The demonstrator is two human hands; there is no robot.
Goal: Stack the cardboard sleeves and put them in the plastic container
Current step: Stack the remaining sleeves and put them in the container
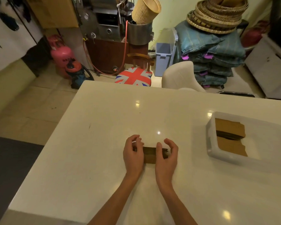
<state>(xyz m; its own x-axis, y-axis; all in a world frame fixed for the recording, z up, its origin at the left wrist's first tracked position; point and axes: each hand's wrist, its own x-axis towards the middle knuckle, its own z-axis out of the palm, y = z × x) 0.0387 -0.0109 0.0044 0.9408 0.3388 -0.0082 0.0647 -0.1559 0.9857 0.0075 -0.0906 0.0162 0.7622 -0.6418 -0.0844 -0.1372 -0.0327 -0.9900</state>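
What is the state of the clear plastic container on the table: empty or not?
Not empty. The clear rectangular plastic container holds brown flat cardboard sleeves lying inside its walls; how many cannot be told.

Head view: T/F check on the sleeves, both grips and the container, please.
1. The left grip and the right grip both hold the sleeve stack. True.
2. The plastic container is empty. False: cardboard sleeves already lie inside it.
3. The container stands on the white table, to the right of both grips. True.
4. The sleeve stack is being held over the container. False: it is down at the table between the grips, well apart from the container.
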